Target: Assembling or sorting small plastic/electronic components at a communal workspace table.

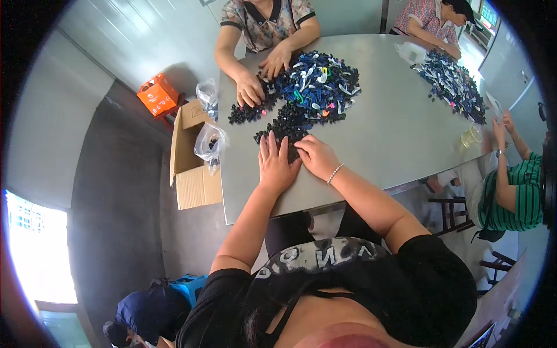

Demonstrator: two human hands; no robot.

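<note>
My left hand (277, 165) lies palm down at the near edge of a heap of small black plastic pieces (288, 118), its fingers spread and their tips on the pieces. Close beside it, my right hand (318, 158) has its fingers curled together at the same edge. Whatever those fingers may hold is hidden. Beyond the black pieces rises a larger mixed pile (322, 81) of blue, black and white small parts, with a few pink, green and yellow ones. Across the table, a co-worker's hands (250, 88) work in black pieces at the pile's left side.
The metal table (383, 145) carries a second mixed pile (455, 87) at right, near two other people. A clear yellowish cup-like container (471, 136) stands by the right edge. Left of the table are an open cardboard box (197, 188) with plastic bags and an orange bag (158, 95).
</note>
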